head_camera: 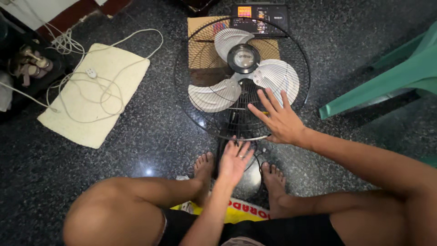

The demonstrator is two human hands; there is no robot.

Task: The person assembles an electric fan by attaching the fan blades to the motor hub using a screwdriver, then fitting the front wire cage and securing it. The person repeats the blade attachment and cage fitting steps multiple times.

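Both hands spread: right hand (280, 119) flat on fan guard (200, 114), left hand (234, 159) steadies its lower rim; press evenly.

The fan (242, 77) stands on the floor (150, 136) directly ahead of the seated person, its grille facing up toward them. Behind the fan lies a flat cardboard piece (202, 43), and behind that a tablet (260, 18). To the fan's left a mat (93, 93) lies on the floor, with a cable (104, 91) looped over it (a switch sits on the mat). A chair (396, 73) stands to the right. The right hand (280, 120) rests on the grille's near edge; the left hand (234, 159) hangs just below it, between the feet (205, 166).
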